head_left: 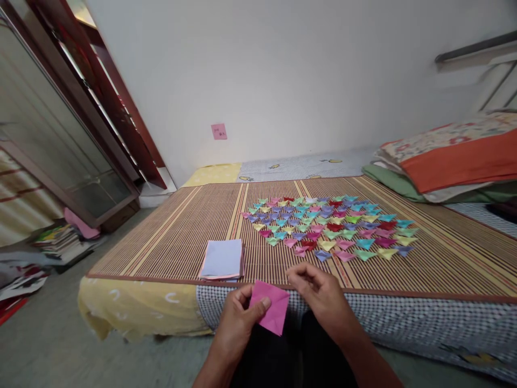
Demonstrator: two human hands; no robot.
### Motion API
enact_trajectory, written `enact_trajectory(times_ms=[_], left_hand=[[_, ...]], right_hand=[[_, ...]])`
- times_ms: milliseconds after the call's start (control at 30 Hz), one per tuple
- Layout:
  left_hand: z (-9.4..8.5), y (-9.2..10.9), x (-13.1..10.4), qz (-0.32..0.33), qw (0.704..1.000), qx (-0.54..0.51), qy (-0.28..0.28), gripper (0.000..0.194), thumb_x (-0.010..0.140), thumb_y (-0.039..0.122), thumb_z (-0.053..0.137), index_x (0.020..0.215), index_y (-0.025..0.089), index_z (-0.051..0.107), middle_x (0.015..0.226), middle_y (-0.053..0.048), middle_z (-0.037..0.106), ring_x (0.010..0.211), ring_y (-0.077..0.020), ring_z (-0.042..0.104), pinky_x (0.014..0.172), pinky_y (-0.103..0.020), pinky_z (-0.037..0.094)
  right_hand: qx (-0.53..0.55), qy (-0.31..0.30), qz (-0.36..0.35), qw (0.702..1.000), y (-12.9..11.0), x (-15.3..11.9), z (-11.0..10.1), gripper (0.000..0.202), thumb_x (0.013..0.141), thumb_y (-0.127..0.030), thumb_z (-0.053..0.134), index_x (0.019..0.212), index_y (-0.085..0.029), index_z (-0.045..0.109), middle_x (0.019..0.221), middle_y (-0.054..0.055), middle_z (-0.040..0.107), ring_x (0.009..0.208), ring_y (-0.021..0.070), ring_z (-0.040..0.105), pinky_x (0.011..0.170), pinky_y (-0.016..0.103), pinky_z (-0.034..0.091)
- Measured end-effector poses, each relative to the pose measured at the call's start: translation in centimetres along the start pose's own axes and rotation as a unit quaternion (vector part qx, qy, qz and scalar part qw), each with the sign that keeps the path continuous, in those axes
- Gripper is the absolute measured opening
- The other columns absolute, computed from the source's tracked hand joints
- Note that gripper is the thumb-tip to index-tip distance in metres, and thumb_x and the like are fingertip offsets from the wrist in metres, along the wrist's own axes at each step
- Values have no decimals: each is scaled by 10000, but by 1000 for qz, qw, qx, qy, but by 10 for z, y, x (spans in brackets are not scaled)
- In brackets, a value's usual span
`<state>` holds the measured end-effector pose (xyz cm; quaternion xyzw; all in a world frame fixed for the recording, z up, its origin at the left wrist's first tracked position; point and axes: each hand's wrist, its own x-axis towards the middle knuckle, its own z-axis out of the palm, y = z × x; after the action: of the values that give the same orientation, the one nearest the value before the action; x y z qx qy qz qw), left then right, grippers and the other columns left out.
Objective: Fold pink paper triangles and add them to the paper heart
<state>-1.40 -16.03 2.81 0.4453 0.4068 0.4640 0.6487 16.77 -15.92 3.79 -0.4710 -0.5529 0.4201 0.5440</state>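
A pink square of paper (pixel 277 311) with crease lines is pinched in my left hand (pixel 238 322), the thumb on top. To its right, my right hand (pixel 321 296) is raised near the bed's edge, apart from the paper. Its thumb and index finger are curled close together, and whether anything is between them is too small to tell. A stack of square paper (pixel 223 258), pale blue on top, lies on the striped mat beyond my left hand. Several rows of small folded paper pieces (pixel 325 229) in many colours spread over the mat beyond my right hand.
The striped mat (pixel 169 237) covers a bed against a white wall bearing a pink note (pixel 218 131). Folded bedding (pixel 464 153) is piled at the back right. Books (pixel 60 242) stand on the floor at the left, by a glass-panelled cabinet (pixel 60 129).
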Motion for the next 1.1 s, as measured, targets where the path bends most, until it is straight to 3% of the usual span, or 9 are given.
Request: enact_trajectory(times_ms=[100, 200, 367, 433, 600, 733, 833, 967, 1100], left_hand=[[7, -1, -1, 16, 999, 42, -21, 317, 668, 395, 902, 768, 130, 761, 669, -3, 642, 604, -125, 524, 606, -224, 413], [1, -3, -1, 24, 998, 54, 14, 340, 693, 418, 884, 663, 135, 699, 609, 14, 590, 572, -115, 489, 575, -220, 391], [-32, 0, 4, 84, 983, -52, 156, 383, 747, 504, 835, 696, 148, 706, 679, -19, 659, 662, -140, 578, 675, -245, 482], [-36, -1, 4, 71, 983, -83, 145, 363, 749, 487, 838, 848, 150, 745, 770, -43, 703, 719, -157, 625, 677, -254, 498], [5, -23, 0, -4, 996, -55, -64, 495, 585, 353, 962, 972, 159, 721, 935, -104, 760, 802, -212, 693, 648, -264, 500], [38, -34, 4, 35, 995, -79, 58, 409, 613, 370, 947, 885, 146, 739, 717, -16, 692, 611, -112, 563, 575, -210, 423], [36, -29, 12, 41, 987, -90, 124, 377, 624, 416, 932, 782, 133, 740, 622, 7, 649, 544, -88, 492, 534, -199, 376], [20, -20, 17, 46, 979, -117, 162, 396, 583, 425, 948, 708, 138, 705, 568, 46, 578, 510, -60, 445, 512, -174, 349], [19, -22, 12, 32, 983, -131, 123, 472, 608, 378, 956, 947, 137, 732, 707, 18, 672, 476, -26, 410, 455, -147, 313]], right_hand=[[-27, -76, -17, 997, -8, 0, 13, 103, 834, -303, 733, 832, -201, 745, 763, 11, 669, 720, 179, 592, 653, 279, 459], [-18, -69, -18, 997, -10, 0, 19, 209, 868, -330, 693, 716, -188, 710, 676, 3, 628, 655, 163, 556, 590, 265, 425], [91, 18, 48, 995, 9, 5, 4, 342, 784, -492, 796, 723, -184, 661, 663, -8, 611, 619, 154, 545, 568, 261, 436], [140, 90, 62, 984, 18, 8, 3, 394, 699, -518, 867, 756, -186, 663, 684, -14, 611, 621, 148, 546, 570, 256, 444], [261, 201, 56, 943, 31, 10, 25, 443, 676, -540, 890, 807, -215, 619, 707, -31, 607, 649, 144, 575, 609, 252, 481], [294, 172, 65, 938, 32, 4, 38, 391, 745, -513, 853, 860, -235, 604, 717, -36, 620, 635, 153, 599, 591, 261, 492], [272, 129, 57, 952, 33, -2, 32, 379, 738, -504, 857, 834, -230, 613, 723, -19, 643, 686, 184, 636, 649, 297, 522], [212, 74, 69, 972, 37, -5, 18, 381, 661, -452, 923, 761, -197, 658, 715, -2, 656, 694, 181, 634, 673, 290, 520], [256, 103, 87, 957, 42, -4, 19, 419, 625, -469, 941, 762, -195, 654, 676, -9, 657, 641, 162, 623, 643, 278, 516]])
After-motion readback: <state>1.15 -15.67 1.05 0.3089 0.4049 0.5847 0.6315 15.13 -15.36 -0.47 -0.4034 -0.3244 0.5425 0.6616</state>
